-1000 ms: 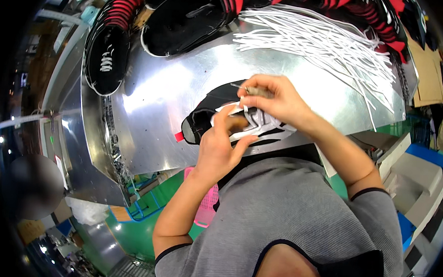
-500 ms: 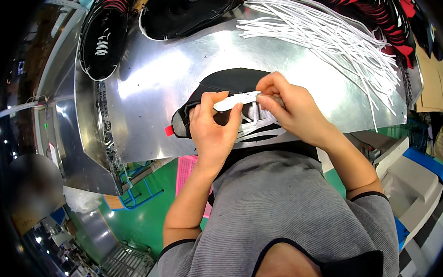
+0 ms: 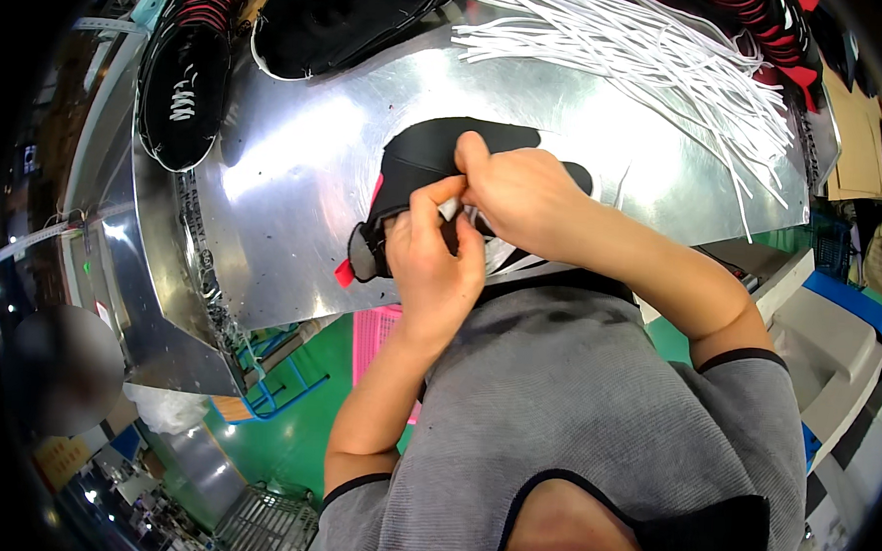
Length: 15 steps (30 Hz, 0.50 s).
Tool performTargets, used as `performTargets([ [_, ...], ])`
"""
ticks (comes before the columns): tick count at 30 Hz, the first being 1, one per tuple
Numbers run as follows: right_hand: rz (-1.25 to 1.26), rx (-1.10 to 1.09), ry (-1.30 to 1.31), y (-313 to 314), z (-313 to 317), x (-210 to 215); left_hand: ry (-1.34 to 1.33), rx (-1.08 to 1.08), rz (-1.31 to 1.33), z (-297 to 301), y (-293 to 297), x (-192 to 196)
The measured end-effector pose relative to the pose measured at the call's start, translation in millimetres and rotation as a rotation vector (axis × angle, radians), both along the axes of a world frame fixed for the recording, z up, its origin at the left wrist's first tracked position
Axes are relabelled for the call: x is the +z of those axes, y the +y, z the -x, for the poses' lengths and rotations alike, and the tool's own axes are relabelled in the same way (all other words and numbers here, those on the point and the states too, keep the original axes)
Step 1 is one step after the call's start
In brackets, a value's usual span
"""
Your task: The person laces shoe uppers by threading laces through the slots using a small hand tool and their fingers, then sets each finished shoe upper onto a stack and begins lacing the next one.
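Observation:
A black shoe upper (image 3: pixel 417 155) with a red tab (image 3: pixel 344 272) at its heel lies near the front edge of the metal table. White laces (image 3: pixel 502 254) cross its near side, partly under my hands. My left hand (image 3: pixel 427 265) is closed on the upper around its opening, thumb and forefinger curled toward each other. Directly above them, my right hand (image 3: pixel 525 200) is closed, its fingertips bunched against the left forefinger. A small white piece (image 3: pixel 449 208) shows between the hands. What the right fingers hold is hidden.
A large bundle of loose white laces (image 3: pixel 631 66) lies at the back right of the metal table (image 3: pixel 284 217). Black-and-red shoe uppers (image 3: pixel 183 97) are stacked along the back and left. A pink basket (image 3: pixel 373 337) is below the front edge; a grey bin (image 3: pixel 816 345) stands at right.
My right hand has moved left, over the left hand, and now covers most of the white strip both hands were pinching. The upper has turned and shifted slightly.

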State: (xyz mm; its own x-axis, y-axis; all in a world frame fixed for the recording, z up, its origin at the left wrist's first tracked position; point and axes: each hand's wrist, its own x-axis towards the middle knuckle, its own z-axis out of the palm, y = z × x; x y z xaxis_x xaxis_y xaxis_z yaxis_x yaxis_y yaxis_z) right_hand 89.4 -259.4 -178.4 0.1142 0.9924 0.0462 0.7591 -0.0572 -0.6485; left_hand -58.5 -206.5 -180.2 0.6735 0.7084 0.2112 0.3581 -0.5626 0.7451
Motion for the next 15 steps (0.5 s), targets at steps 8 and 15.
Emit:
performTargets([
  [8,-0.106,-0.091,-0.060,-30,-22,34,-0.250,0.131,0.544,-8,20,-3],
  [15,-0.115,-0.307,0.029,-62,-28,5,-0.264,0.046,0.671,-15,32,3],
])
